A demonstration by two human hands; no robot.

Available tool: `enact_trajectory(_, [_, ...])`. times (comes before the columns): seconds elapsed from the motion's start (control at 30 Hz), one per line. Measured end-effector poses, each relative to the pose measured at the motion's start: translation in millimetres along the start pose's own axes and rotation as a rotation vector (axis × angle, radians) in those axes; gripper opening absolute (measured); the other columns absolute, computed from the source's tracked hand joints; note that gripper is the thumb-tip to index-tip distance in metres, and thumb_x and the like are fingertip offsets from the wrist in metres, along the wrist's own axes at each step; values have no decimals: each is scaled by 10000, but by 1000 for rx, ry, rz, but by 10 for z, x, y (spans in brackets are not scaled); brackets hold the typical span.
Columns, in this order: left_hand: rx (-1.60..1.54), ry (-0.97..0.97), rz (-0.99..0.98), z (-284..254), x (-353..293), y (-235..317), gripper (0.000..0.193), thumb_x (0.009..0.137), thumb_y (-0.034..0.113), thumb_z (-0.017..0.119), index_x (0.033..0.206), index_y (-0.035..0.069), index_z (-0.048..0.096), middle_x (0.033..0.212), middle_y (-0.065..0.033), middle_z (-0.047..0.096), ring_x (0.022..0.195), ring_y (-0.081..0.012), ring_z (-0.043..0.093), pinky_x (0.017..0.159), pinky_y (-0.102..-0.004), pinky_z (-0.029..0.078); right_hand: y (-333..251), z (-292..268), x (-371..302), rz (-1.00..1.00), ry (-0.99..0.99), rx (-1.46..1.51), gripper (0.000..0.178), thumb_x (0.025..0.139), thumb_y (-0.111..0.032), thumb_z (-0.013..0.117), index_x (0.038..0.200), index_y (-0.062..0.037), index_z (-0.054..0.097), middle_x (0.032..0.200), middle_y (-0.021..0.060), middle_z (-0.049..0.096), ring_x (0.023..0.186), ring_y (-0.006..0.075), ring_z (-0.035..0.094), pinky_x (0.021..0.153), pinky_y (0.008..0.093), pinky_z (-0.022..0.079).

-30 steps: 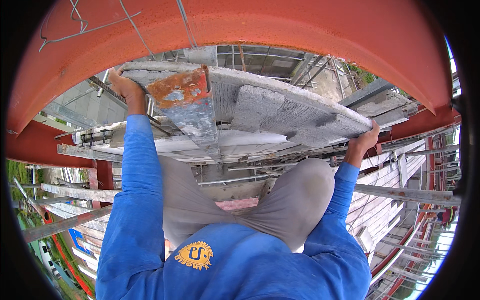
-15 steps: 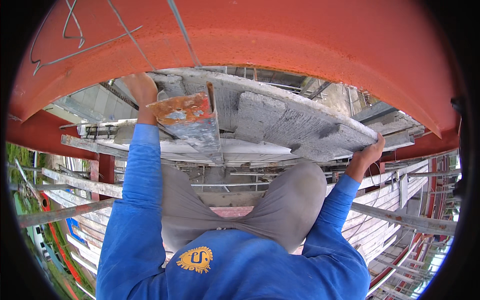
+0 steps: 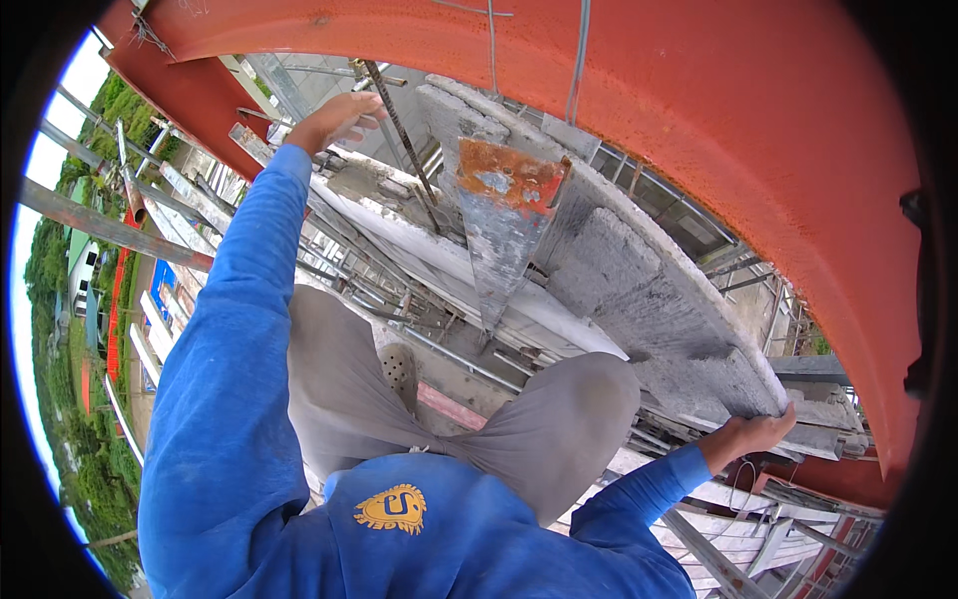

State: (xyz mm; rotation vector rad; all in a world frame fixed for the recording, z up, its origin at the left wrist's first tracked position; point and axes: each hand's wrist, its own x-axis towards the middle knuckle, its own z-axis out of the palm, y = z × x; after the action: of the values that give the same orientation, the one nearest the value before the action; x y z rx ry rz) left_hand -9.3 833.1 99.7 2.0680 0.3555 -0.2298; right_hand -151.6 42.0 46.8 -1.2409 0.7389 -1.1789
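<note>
My right hand (image 3: 753, 431) is closed round the lower right end of a long, rough grey concrete panel (image 3: 639, 275). This panel slants from the upper middle down to the right, under the red steel beam. My left hand (image 3: 344, 118) reaches out at the upper left, off the panel, its fingers stretched out and nothing seen in them. Just right of its fingertips stands a rusty reinforcing bar (image 3: 399, 130). Between my hands, a tapering metal piece (image 3: 504, 215) with orange rust and grey smears juts toward me in front of the panel.
A big red beam (image 3: 699, 110) arches over the far side, with thin wires (image 3: 579, 60) hanging from it. My bent knees (image 3: 584, 399) are close below the panel. Scaffold pipes (image 3: 120, 225) and planks flank me, high above the ground. Greenery shows at far left.
My left hand has come away from the panel's left end and moved left of the reinforcing bar. The view has turned, so the panel slants more steeply. My right hand still grips its end.
</note>
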Motion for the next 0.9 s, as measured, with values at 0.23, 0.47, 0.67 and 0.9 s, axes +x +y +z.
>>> enact_trajectory(0.23, [-826, -174, 252, 858, 731, 223, 654, 1016, 554, 568, 1483, 101, 504, 1461, -119, 578, 1307, -280, 570, 1121, -477, 422, -33, -2, 58, -40, 6, -42, 358, 1004, -184, 482, 1244, 20, 654, 1259, 247, 625, 1108, 405, 631, 982, 522, 522])
enact_trajectory(0.47, [-987, 91, 321, 1281, 1100, 214, 449, 1056, 420, 516, 1336, 82, 606, 1326, -91, 665, 1165, -249, 650, 1003, -450, 516, -24, -69, 198, 42, -9, 32, 338, 959, -255, 541, 1155, -12, 673, 1163, 172, 651, 1046, 345, 624, 971, 490, 511])
enact_trajectory(0.67, [-1006, 276, 429, 1407, 1037, 168, 419, 1037, 371, 550, 1313, 66, 628, 1297, -105, 656, 1161, -286, 645, 1016, -433, 502, -27, -8, 358, 256, 90, 119, 264, 845, -241, 632, 991, -31, 695, 1069, 144, 678, 954, 353, 658, 925, 506, 528])
enact_trajectory(0.9, [-1019, 252, 315, 1366, 894, 499, 274, 923, 245, 672, 1083, 28, 718, 1061, -104, 700, 1005, -264, 672, 922, -411, 523, -164, 0, 176, 131, 233, 241, 236, 835, -183, 602, 946, 4, 695, 1051, 171, 701, 877, 384, 704, 843, 541, 577])
